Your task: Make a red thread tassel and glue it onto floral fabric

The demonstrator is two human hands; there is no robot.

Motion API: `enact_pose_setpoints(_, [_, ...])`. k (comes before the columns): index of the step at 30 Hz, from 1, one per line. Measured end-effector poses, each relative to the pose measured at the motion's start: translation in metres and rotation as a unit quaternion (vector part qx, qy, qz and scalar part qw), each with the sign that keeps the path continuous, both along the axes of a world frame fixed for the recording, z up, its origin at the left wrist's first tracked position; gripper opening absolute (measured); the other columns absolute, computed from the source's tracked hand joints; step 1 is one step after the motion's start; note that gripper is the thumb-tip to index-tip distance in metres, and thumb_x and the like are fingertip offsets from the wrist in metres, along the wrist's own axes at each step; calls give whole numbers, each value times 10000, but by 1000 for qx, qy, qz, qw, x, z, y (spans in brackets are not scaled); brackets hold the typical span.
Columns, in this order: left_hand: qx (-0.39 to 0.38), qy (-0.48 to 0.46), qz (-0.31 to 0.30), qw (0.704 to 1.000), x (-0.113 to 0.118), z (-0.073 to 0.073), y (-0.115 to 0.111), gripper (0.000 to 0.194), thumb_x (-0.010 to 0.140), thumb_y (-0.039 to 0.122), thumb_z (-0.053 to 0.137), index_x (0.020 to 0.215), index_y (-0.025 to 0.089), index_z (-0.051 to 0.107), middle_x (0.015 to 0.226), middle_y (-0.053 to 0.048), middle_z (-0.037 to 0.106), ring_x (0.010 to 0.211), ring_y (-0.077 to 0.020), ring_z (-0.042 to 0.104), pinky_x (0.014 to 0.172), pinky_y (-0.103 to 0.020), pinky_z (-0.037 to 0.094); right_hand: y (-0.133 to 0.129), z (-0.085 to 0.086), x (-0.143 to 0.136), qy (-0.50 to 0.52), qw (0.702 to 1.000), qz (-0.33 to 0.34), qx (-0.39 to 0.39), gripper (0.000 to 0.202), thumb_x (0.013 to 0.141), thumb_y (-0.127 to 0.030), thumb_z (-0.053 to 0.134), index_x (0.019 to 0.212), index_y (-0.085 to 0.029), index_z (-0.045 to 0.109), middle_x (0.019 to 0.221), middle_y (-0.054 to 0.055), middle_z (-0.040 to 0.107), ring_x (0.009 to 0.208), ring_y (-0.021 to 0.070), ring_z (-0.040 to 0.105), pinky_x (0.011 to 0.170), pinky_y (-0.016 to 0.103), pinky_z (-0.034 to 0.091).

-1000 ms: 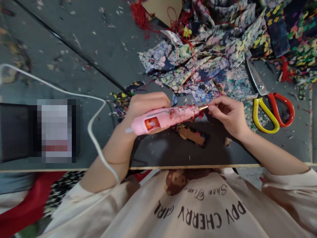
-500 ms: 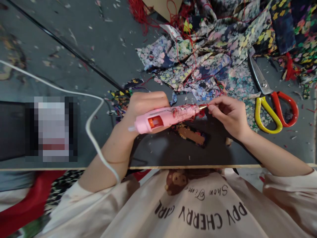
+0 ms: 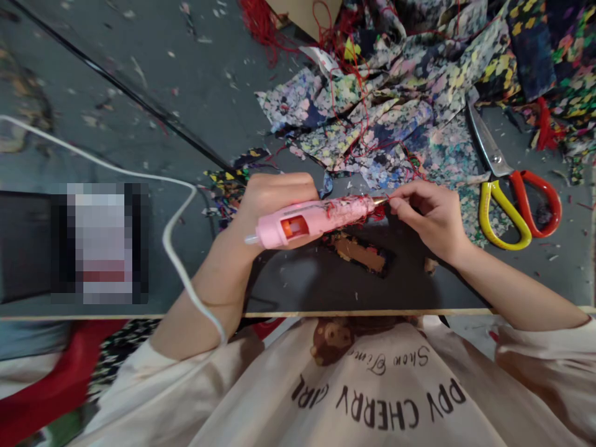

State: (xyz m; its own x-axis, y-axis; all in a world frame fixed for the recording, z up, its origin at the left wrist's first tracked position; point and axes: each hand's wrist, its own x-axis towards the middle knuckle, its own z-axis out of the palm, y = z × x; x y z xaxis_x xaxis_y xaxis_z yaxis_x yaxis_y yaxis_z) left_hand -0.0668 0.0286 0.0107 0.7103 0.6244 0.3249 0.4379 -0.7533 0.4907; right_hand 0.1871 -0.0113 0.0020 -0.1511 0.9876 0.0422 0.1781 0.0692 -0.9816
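Thumb and index fingertips (image 3: 399,208) of the right hand (image 3: 437,217) are held narrow, drawn together at the gold-coloured metal nozzle (image 3: 380,201) of a pink plastic glue gun (image 3: 270,233); a wisp of red shows there, but whether it is pinched cannot be told. The gun is held in the left hand (image 3: 277,195), its fingers wrapped about the body, its long axis running almost straight across the wearer's front, nozzle toward the right fingertips and slightly farther from the chest than the rear end. Red thread and scraps are stuck along its front half.

Just on the chest side of the gun, between the two hands, a flat brown strip with dark, ragged edges (image 3: 356,251) is seen on the grey bench (image 3: 195,93), slanting from beneath the gun toward the wearer's right; the left hand appears the nearer. A small tan scrap (image 3: 430,266) lies near the right wrist.

Beyond the hands, crumpled flower-printed fabric (image 3: 344,139) is heaped, tangled with loose red thread (image 3: 261,31). To the right, metal scissors with one yellow and one red handle (image 3: 497,160) are left open, blades pointing away. A white cable (image 3: 173,233) is draped over the left forearm.
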Motion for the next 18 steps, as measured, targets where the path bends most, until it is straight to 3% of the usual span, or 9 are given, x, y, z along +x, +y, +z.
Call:
enact_pose_setpoints(9, [54,-7,-2,999,5,2,0,461,883,468,533,546,209,357,484,44,353,447,-86,342,435,-246,229,0,-1,0,-3,1000,-3,-6,87,794,-205,620,728,-162,656,646,-19,634,562,65,535,548,196,438])
enact_pose_setpoints(18, [1,-4,-16,1000,-7,-2,2,406,857,474,564,604,208,391,545,32,410,509,-89,387,486,-240,272,0,-2,0,0,1000,1,-5,81,801,-205,625,746,-160,664,659,-15,647,574,70,553,551,197,446])
